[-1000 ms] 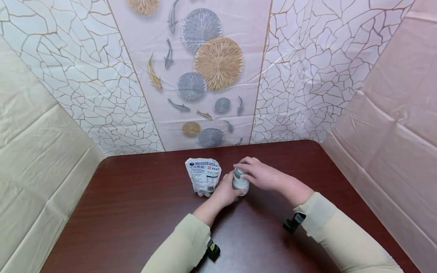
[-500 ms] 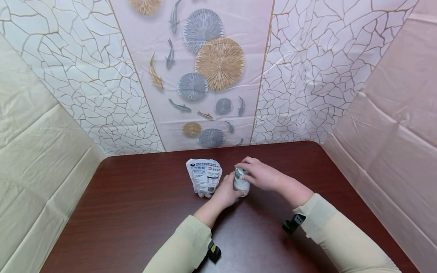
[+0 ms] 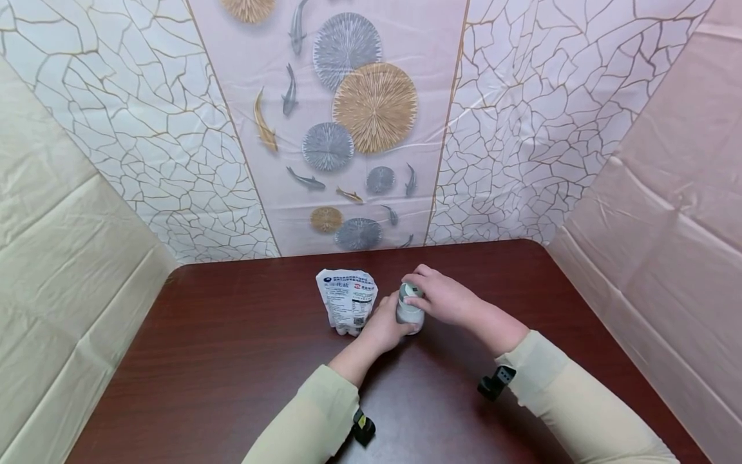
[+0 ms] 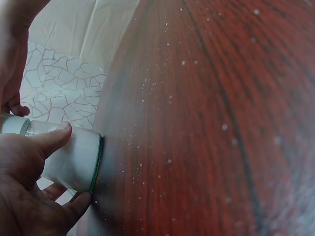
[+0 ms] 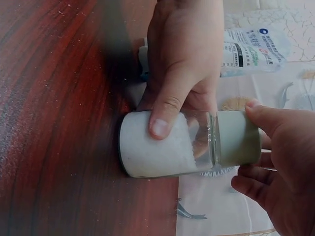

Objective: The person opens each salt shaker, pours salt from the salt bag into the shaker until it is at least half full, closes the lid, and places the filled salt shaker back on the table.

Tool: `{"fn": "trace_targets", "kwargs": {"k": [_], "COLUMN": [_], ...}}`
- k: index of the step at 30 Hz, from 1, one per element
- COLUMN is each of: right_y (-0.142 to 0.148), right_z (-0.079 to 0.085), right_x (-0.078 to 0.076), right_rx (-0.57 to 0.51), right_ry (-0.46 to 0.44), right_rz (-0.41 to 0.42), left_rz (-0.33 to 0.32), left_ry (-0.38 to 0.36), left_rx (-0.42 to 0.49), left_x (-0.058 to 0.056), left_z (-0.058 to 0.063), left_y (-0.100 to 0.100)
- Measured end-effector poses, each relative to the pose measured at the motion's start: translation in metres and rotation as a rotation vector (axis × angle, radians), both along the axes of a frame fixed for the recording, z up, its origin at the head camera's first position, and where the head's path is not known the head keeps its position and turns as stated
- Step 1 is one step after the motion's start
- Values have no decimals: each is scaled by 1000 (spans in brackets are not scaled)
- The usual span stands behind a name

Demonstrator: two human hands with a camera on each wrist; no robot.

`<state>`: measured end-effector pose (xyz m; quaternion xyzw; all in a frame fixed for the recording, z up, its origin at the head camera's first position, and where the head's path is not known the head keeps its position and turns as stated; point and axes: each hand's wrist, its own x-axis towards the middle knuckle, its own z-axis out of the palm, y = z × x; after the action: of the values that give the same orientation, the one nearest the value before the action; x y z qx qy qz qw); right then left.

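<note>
A small glass jar (image 3: 409, 314) stands upright on the dark red-brown table (image 3: 232, 361). White granules (image 5: 157, 152) fill much of it, and a pale green cap (image 5: 238, 140) covers its top. My left hand (image 3: 382, 326) grips the jar's body low down, the thumb lying across the near side. From the right, my right hand (image 3: 445, 298) holds the cap between thumb and fingers. In the left wrist view the jar's base (image 4: 96, 164) rests at the tabletop. The cap appears seated on the jar's neck in the right wrist view.
Just left of the jar stands a white printed pouch (image 3: 348, 299), close behind my left hand. A patterned cloth wall (image 3: 359, 193) rises at the table's far edge, with plain cloth on both sides.
My right hand's fingers have shifted slightly to the right around the cap, showing more of its top. The left hand and the jar's body stay in place.
</note>
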<state>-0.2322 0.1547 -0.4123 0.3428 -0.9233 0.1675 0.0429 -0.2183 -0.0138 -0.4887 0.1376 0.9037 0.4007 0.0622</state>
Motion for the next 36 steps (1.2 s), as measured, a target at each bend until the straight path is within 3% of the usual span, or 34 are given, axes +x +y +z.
{"fn": "trace_targets", "kwargs": {"k": [10, 20, 36], "right_y": [-6, -17, -31], "right_z": [-4, -1, 5], "right_x": [4, 7, 9], "right_rx": [-28, -35, 41], "right_ry": [48, -36, -78], "right_rz": [-118, -312, -455], "left_rz": [2, 0, 0], "left_ry": [1, 3, -41], "left_rx": [-5, -7, -12], "left_x": [0, 0, -1], "left_z": [-1, -3, 2], "left_y": [1, 1, -1]}}
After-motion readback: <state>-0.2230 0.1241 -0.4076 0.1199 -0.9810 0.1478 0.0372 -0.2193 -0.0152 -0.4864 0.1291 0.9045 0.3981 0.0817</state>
